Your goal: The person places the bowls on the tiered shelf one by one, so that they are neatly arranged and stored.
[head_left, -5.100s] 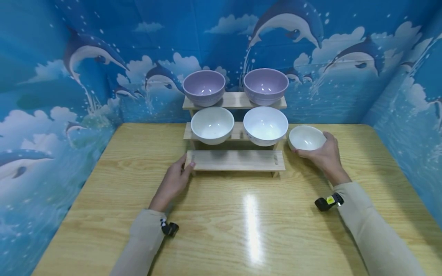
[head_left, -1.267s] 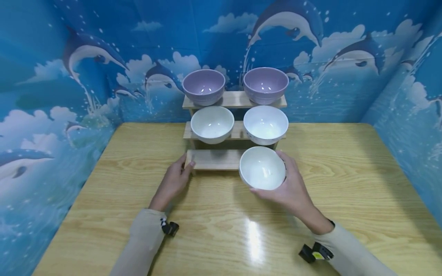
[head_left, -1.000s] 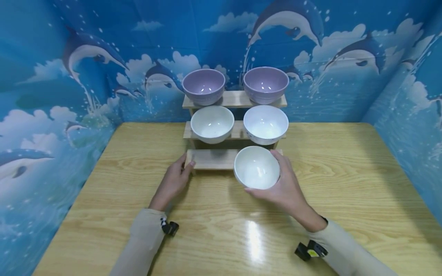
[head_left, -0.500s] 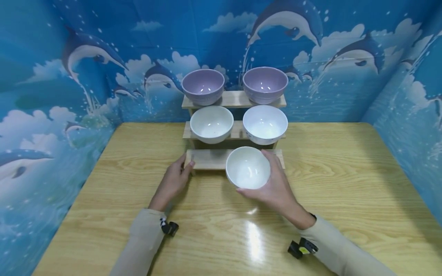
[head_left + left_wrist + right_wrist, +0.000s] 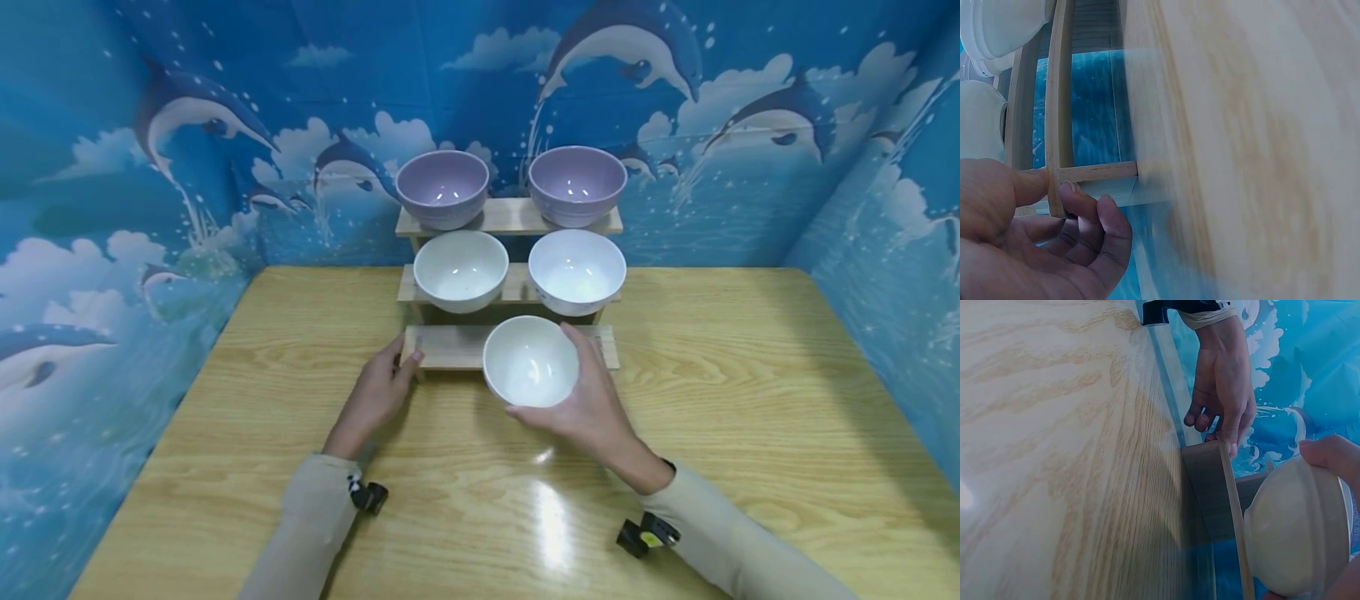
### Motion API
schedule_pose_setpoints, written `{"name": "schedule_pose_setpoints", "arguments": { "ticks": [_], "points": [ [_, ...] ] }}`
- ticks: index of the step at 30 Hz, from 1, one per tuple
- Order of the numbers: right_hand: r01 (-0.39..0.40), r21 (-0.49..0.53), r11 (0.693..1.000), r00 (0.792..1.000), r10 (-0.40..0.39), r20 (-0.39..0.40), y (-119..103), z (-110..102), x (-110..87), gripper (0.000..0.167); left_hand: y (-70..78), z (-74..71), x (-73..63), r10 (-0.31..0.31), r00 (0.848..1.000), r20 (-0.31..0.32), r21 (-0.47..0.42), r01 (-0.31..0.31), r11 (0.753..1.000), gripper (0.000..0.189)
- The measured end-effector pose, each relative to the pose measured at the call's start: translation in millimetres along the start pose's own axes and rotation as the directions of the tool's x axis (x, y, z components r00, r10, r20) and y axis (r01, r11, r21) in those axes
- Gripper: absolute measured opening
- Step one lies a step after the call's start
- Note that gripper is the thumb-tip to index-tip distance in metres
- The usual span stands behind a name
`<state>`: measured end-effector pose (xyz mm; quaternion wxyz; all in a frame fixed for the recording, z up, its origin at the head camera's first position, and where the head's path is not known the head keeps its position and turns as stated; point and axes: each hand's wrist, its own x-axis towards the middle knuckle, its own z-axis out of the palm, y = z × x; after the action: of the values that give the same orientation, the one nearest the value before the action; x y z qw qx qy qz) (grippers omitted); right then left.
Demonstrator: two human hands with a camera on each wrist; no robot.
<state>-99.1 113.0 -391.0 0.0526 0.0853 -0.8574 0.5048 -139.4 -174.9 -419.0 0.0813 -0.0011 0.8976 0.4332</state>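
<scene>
My right hand point(image 5: 596, 412) grips a small white bowl point(image 5: 529, 363) by its right side, thumb at the near rim. The bowl is over the lowest board of a three-step wooden display stand point(image 5: 448, 347), right of its middle. In the right wrist view the bowl's base point(image 5: 1249, 534) is close against the board; whether they touch I cannot tell. My left hand point(image 5: 377, 393) pinches the left end of that board; in the left wrist view, the thumb is on one face of the board point(image 5: 1057, 112) and the curled fingers on the other.
Two white bowls, a left one point(image 5: 461, 273) and a right one point(image 5: 577, 273), sit on the middle step. Two purple bowls, left point(image 5: 442, 192) and right point(image 5: 577, 187), sit on the top step. The stand is on a wood-grain table point(image 5: 465, 508) before a dolphin-print backdrop point(image 5: 360, 75).
My right hand has carried the white bowl from the table right of the stand to over the lowest step, then shifted left along it. The left hand has stayed in place.
</scene>
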Motion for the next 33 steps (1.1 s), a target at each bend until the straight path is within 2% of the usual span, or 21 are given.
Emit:
{"name": "schedule_pose_setpoints", "arguments": {
  "ticks": [10, 18, 28, 33],
  "points": [
    [-0.018, -0.019, 1.000, 1.000, 0.018, -0.011, -3, 4, 2.6, 0.125, 0.2, 0.6, 0.6, 0.001, 1.000, -0.009, 0.013, -0.001, 1.000, 0.061],
    [-0.001, -0.030, 1.000, 1.000, 0.000, -0.023, -3, 7, 5.4, 0.124, 0.3, 0.0, 0.2, -0.015, 1.000, 0.003, 0.009, 0.015, 1.000, 0.062],
    [0.026, -0.006, 1.000, 0.999, -0.026, -0.041, -3, 10, 8.7, 0.124, 1.1, -0.3, -0.2, 0.008, 1.000, 0.003, 0.003, -0.008, 1.000, 0.061],
    [0.010, -0.013, 1.000, 0.998, -0.011, -0.058, -4, 12, 10.2, 0.125, 2.2, -1.0, -0.8, 0.011, 1.000, 0.002, 0.003, -0.011, 1.000, 0.061]
  ]
}}
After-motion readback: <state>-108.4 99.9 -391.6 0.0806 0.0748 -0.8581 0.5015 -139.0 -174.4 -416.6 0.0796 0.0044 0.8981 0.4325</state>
